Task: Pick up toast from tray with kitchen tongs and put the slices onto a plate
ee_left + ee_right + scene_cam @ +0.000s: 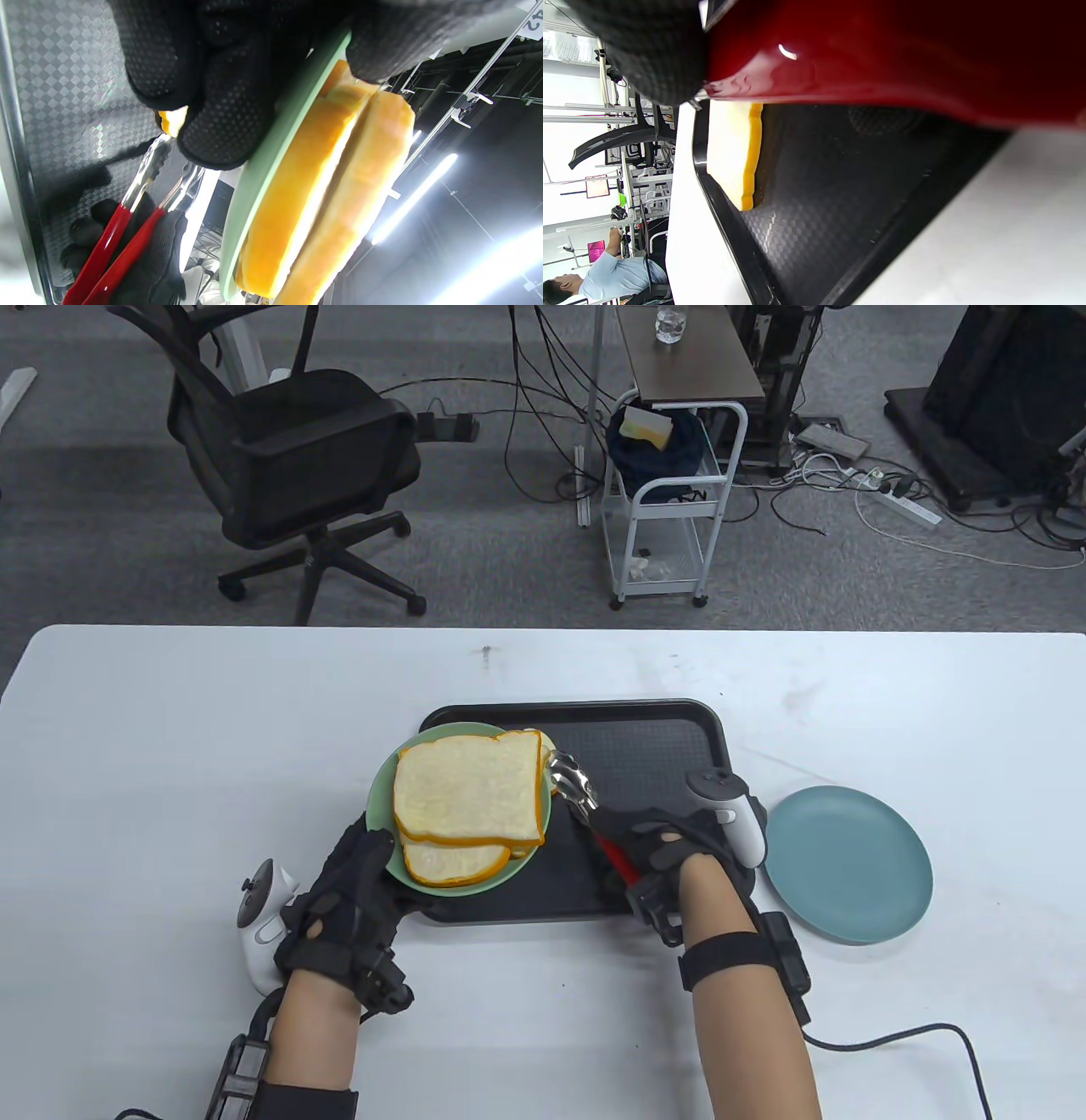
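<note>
Toast slices (468, 793) lie stacked on a pale green plate (379, 802), held up over the nine o'clock half of a black tray (662, 746). One more slice (734, 156) lies on the tray beneath the plate, toward twelve o'clock. The left hand (348, 899) grips the plate's near rim at seven o'clock, thumb on top and fingers curled underneath. The right hand (670, 848) squeezes red-handled kitchen tongs (585, 806), whose metal tips nearly meet just beside the stack's three o'clock edge. An empty blue plate (848, 864) sits on the white table (170, 746), at three o'clock from the tray. To grip the last slice well, the tongs should probably slide low and flat, pinching gently so the soft bread does not tear.
</note>
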`<control>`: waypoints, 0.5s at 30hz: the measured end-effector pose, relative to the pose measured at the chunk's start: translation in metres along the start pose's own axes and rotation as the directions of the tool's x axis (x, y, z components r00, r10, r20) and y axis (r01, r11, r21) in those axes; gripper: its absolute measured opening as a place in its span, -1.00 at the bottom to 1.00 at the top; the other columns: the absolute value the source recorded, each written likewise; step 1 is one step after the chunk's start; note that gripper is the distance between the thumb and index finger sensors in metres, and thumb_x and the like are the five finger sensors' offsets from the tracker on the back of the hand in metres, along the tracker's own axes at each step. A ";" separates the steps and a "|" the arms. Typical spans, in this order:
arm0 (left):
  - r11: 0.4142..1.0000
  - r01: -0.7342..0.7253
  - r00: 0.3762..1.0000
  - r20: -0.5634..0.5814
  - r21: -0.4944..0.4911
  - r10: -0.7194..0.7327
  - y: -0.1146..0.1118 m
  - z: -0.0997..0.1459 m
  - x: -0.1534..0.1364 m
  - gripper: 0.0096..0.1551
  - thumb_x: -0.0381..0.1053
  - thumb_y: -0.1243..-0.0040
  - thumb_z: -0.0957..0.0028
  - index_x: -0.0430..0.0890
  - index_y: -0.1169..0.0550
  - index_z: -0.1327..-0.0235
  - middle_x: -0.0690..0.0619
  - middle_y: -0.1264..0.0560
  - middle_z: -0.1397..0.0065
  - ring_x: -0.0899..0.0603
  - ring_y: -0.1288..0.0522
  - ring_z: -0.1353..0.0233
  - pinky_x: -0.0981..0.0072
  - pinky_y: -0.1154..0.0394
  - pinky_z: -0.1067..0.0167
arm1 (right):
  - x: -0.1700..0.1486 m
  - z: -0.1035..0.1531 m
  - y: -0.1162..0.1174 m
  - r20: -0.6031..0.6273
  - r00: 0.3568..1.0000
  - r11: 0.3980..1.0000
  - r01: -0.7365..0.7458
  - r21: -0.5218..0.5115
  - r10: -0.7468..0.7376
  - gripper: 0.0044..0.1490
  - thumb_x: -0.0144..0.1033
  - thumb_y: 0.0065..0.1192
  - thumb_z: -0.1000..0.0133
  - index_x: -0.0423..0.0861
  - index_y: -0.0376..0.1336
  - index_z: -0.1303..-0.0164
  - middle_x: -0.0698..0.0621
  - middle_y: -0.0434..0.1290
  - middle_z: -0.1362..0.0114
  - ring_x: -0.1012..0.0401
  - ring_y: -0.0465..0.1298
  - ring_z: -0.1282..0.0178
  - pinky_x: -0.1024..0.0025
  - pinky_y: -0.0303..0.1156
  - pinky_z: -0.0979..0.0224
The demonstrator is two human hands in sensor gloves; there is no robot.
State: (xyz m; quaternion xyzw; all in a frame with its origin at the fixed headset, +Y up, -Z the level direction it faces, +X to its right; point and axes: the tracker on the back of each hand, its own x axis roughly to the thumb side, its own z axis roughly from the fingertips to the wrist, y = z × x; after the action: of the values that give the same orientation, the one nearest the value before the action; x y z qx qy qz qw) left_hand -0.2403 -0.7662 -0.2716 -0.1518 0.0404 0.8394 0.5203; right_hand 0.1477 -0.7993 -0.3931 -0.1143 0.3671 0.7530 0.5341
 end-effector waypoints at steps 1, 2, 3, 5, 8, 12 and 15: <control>1.000 -0.002 1.000 -0.002 0.000 0.002 0.000 0.000 0.000 -0.28 0.22 -0.18 -0.12 0.19 -0.16 -0.49 -0.02 -0.52 -0.45 -0.13 -0.79 -0.02 0.05 -0.63 -0.15 | 0.002 -0.005 0.002 -0.005 1.000 1.000 0.009 -0.002 -0.009 0.10 0.27 0.27 -0.11 -0.22 0.03 -0.63 -0.38 0.38 -0.41 -0.17 0.60 -0.05 -0.03 0.58 -0.01; 1.000 -0.002 1.000 -0.004 0.000 0.002 0.001 0.000 -0.001 -0.28 0.22 -0.18 -0.13 0.19 -0.16 -0.49 -0.02 -0.52 -0.45 -0.13 -0.79 -0.02 0.05 -0.63 -0.16 | 0.003 -0.010 0.004 -0.004 1.000 1.000 0.011 -0.002 -0.011 0.10 0.27 0.27 -0.10 -0.21 0.03 -0.63 -0.38 0.38 -0.41 -0.17 0.60 -0.04 -0.03 0.58 -0.01; 1.000 -0.003 1.000 -0.005 0.000 0.003 0.001 0.000 -0.001 -0.28 0.22 -0.18 -0.12 0.19 -0.16 -0.49 -0.02 -0.52 -0.45 -0.13 -0.79 -0.02 0.05 -0.63 -0.15 | 0.004 -0.012 0.006 -0.006 1.000 1.000 0.011 0.000 -0.011 0.08 0.27 0.27 -0.11 -0.19 0.04 -0.63 -0.37 0.39 -0.40 -0.15 0.60 -0.03 -0.01 0.58 0.00; 1.000 -0.005 1.000 -0.010 -0.002 0.005 0.001 -0.001 -0.002 -0.28 0.21 -0.18 -0.12 0.19 -0.16 -0.49 -0.02 -0.52 -0.45 -0.13 -0.79 -0.02 0.05 -0.63 -0.15 | 0.005 -0.019 0.010 -0.029 0.999 1.000 0.016 -0.009 -0.016 0.02 0.23 0.28 -0.12 -0.18 0.09 -0.60 -0.33 0.45 -0.33 -0.12 0.62 0.03 0.01 0.59 0.03; 1.000 -0.006 1.000 -0.016 -0.004 0.006 0.001 -0.002 -0.003 -0.28 0.21 -0.18 -0.13 0.18 -0.16 -0.49 -0.02 -0.52 -0.45 -0.13 -0.79 -0.02 0.05 -0.63 -0.15 | 0.007 -0.025 0.013 -0.055 0.998 0.999 -0.013 -0.042 0.011 -0.11 0.15 0.32 -0.13 -0.12 0.18 -0.54 -0.27 0.55 -0.20 -0.05 0.67 0.14 0.07 0.63 0.13; 1.000 0.000 1.000 -0.021 0.000 0.000 0.002 -0.002 -0.003 -0.28 0.21 -0.18 -0.13 0.18 -0.16 -0.49 -0.02 -0.52 -0.45 -0.14 -0.79 -0.02 0.05 -0.63 -0.15 | 0.005 -0.021 0.010 -0.028 0.999 0.999 0.016 -0.043 -0.017 -0.14 0.11 0.34 -0.13 -0.11 0.20 -0.53 -0.26 0.57 -0.18 -0.05 0.68 0.16 0.06 0.64 0.14; 1.000 0.003 1.000 -0.017 0.007 -0.002 0.003 -0.003 -0.001 -0.28 0.21 -0.18 -0.13 0.18 -0.16 -0.49 -0.02 -0.52 -0.45 -0.13 -0.79 -0.02 0.05 -0.63 -0.15 | 0.003 -0.009 0.002 -0.002 1.000 0.998 0.013 -0.062 -0.013 -0.15 0.10 0.34 -0.13 -0.11 0.20 -0.53 -0.26 0.57 -0.18 -0.06 0.69 0.17 0.06 0.64 0.15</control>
State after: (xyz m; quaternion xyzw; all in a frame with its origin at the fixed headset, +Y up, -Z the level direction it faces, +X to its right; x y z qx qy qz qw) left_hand -0.2421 -0.7689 -0.2744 -0.1571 0.0476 0.8373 0.5215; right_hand 0.1426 -0.8041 -0.4000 -0.1339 0.3436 0.7604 0.5346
